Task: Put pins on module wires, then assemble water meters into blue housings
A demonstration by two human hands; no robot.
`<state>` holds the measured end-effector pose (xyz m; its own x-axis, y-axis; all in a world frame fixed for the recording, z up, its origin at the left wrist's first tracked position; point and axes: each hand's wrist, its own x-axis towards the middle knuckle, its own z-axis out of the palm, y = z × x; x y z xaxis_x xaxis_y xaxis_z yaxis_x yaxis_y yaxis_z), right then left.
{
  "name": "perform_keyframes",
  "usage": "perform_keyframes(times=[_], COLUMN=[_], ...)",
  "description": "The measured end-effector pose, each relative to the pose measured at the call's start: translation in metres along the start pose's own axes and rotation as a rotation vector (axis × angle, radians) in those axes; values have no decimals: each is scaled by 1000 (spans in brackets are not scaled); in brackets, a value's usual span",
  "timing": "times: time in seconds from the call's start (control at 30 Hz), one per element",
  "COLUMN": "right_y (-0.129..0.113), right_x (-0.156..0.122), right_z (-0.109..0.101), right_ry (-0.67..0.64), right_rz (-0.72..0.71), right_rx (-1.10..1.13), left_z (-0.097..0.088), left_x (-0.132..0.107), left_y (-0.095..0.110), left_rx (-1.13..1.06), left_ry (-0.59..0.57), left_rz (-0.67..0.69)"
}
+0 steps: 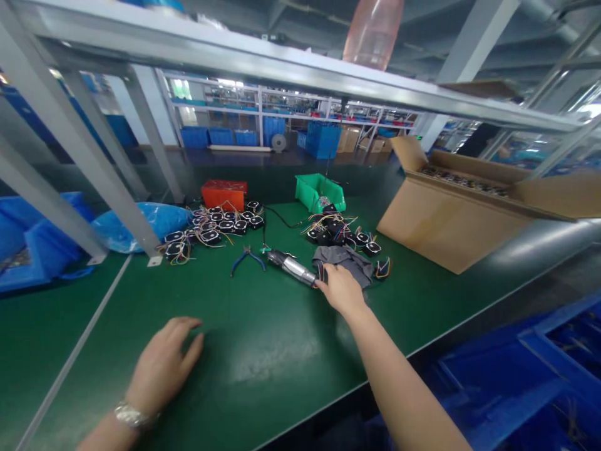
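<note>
My left hand [164,363] is over the green work surface [263,369], thumb apart from the fingers, holding nothing. My right hand [342,289] reaches to the near end of a black and silver electric screwdriver [295,269] and the edge of a grey cloth [347,260]. Its thumb and fingers curl around something small and dark, mostly hidden; thin wires seem to show there. Left of the screwdriver lie blue-handled pliers [247,258], jaws pointing away. Behind the cloth is a pile of small black motors [333,228] with coloured wires. One wired motor [383,268] lies right of the cloth.
More wired motors [211,225] lie at the left by a red bin [225,194] and a blue bag [145,222]. A green bin [319,193] stands behind. An open cardboard box [446,219] stands at the right. Metal posts [79,131] and an overhead shelf [282,59] frame the bench.
</note>
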<state>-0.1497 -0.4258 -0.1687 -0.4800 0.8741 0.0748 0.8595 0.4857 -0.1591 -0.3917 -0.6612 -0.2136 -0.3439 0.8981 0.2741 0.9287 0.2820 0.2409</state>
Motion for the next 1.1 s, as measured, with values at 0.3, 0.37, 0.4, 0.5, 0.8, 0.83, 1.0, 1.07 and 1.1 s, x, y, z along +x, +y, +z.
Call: perform_keyframes(times=[0.3,0.37,0.4,0.5,0.8,0.83,1.0,1.07,1.1], right_y=[4,6,9,29,108,110,90,72,62], right_x=[39,39,39,37,19,19,29,35,38], right_z=[17,13,9,-8,-60,-58,-26,-8,2], right_ry=[-155,-167,-165,-86,636,652,489,384,334], right_rz=[18,-8,-18,32,433,457,480,419,383], right_rx=[-31,-8,14,327,1436,1463,1577,1578,1556], left_z=[60,71,73,70,-22,-31,-50,-44,-38], left_x=[160,177,181,179,108,105,126,149,163], left_y=[126,134,134,125,43,32,17,30,37], left_rx=[16,40,42,61,-6,-71,-536,-869,-1033], left_ry=[-48,-94,-108,-142,-239,-225,-229,-259,-267], left_rz=[602,621,634,708,414,290,-369,-607,-716])
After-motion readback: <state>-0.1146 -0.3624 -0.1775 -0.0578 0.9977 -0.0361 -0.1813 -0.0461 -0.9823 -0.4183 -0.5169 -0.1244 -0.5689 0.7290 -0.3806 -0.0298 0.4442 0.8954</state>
